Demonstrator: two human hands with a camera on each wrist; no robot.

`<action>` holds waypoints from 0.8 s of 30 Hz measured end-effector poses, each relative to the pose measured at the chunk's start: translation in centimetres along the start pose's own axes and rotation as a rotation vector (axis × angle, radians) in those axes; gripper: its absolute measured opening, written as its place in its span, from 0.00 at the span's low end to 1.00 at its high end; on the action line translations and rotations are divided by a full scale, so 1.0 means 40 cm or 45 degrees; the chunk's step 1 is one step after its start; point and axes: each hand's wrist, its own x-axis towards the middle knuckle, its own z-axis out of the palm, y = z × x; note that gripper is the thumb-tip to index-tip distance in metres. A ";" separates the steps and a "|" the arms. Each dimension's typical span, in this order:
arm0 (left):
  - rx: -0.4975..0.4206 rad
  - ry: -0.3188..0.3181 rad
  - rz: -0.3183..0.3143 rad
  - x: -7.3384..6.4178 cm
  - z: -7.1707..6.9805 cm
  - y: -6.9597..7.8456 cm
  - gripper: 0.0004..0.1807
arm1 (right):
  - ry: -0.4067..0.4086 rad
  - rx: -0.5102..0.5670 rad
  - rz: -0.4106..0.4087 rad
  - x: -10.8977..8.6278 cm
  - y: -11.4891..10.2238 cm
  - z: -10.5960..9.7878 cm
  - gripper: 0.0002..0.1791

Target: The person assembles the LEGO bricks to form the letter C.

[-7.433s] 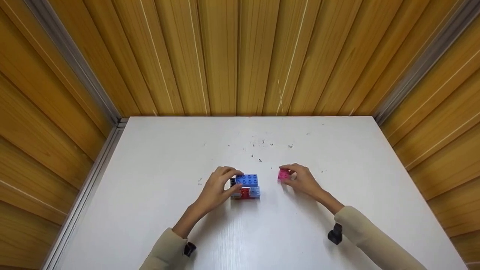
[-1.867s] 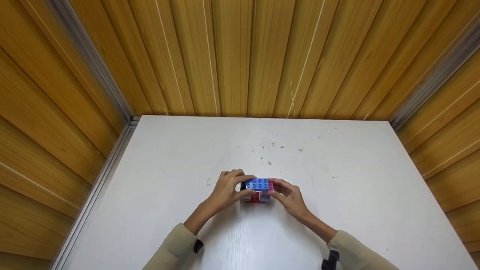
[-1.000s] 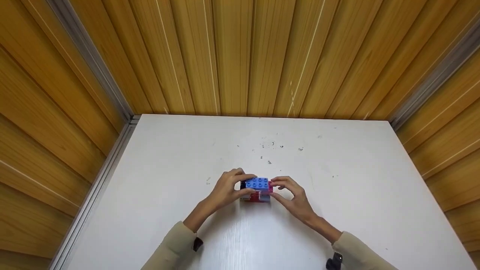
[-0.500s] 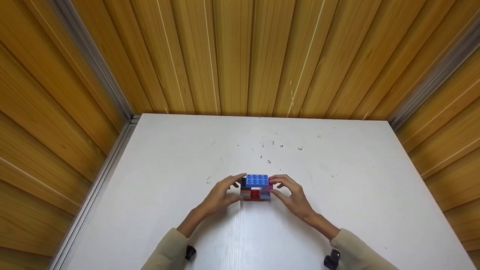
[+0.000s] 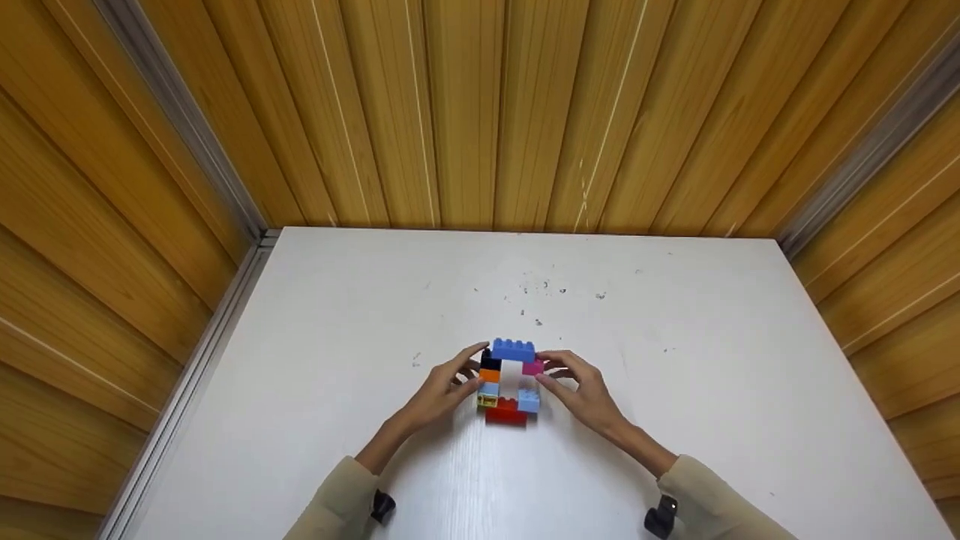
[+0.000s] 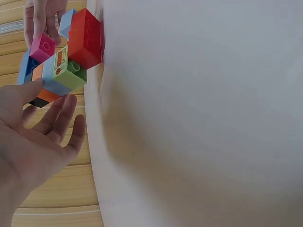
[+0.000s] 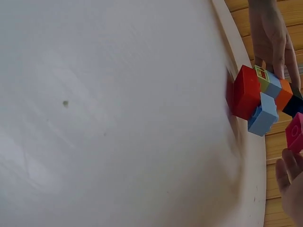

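Observation:
A toy building-brick frame is tipped up between both hands, its side facing the head camera. The red brick [image 5: 506, 412] forms its bottom. Up its left side run a printed light-green brick [image 6: 71, 78], a light blue one, an orange brick [image 5: 490, 375] and a black brick [image 5: 490, 361]. A blue brick [image 5: 514, 350] spans the top, with a pink brick [image 5: 532, 367] beneath its right end. Below the pink, past a gap, a light blue brick [image 7: 263, 116] sits on the red. My left hand [image 5: 439, 390] grips the left column; my right hand [image 5: 589, 390] pinches the pink brick.
The white table [image 5: 360, 300] carries small dark marks behind the bricks. Wood-panelled walls [image 5: 450, 112] rise at its back and sides, with a metal rail [image 5: 187, 360] along the left edge. Each sleeve has a dark wrist camera.
The pink brick, earlier apart in my right hand, now sits at the blue brick's right end. My left hand shifted its grip outward to the column, and the frame tilted up, showing its side.

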 end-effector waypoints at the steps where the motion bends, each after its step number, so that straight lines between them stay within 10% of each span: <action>1: -0.004 -0.006 -0.006 0.000 0.000 0.000 0.31 | -0.026 0.023 0.017 -0.002 0.006 0.000 0.22; 14: -0.006 -0.105 -0.092 -0.014 0.001 -0.015 0.55 | -0.363 -0.012 0.133 -0.031 0.012 0.009 0.62; 24: 0.141 -0.200 -0.099 0.013 -0.022 -0.013 0.53 | -0.456 -0.229 0.204 -0.026 0.016 0.008 0.67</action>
